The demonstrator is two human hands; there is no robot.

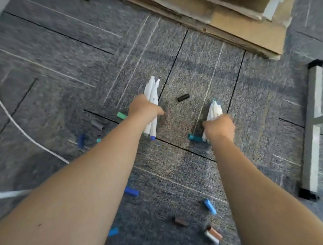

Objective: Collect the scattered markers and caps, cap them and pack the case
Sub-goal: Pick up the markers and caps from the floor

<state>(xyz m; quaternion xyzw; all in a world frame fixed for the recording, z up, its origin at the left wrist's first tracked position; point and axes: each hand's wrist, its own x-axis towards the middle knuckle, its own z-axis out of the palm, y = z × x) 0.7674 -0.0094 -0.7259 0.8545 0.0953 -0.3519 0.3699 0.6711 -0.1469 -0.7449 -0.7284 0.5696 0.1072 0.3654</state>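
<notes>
- cardboard [226,19] borders the carpet [66,72] ahead; a grey bar [313,129] borders it at right.
- left hand [143,108] grips a bundle of white markers [152,96].
- right hand [219,125] grips a second marker bundle [215,110].
- black cap [183,97] lies between the hands; other caps lie scattered nearer the person.

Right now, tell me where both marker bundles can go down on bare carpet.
Bare carpet lies beyond the left hand, toward the cardboard, and between the right hand and the metal bar. It is crowded with loose caps near the forearms; a black cap lies between the bundles.
</notes>
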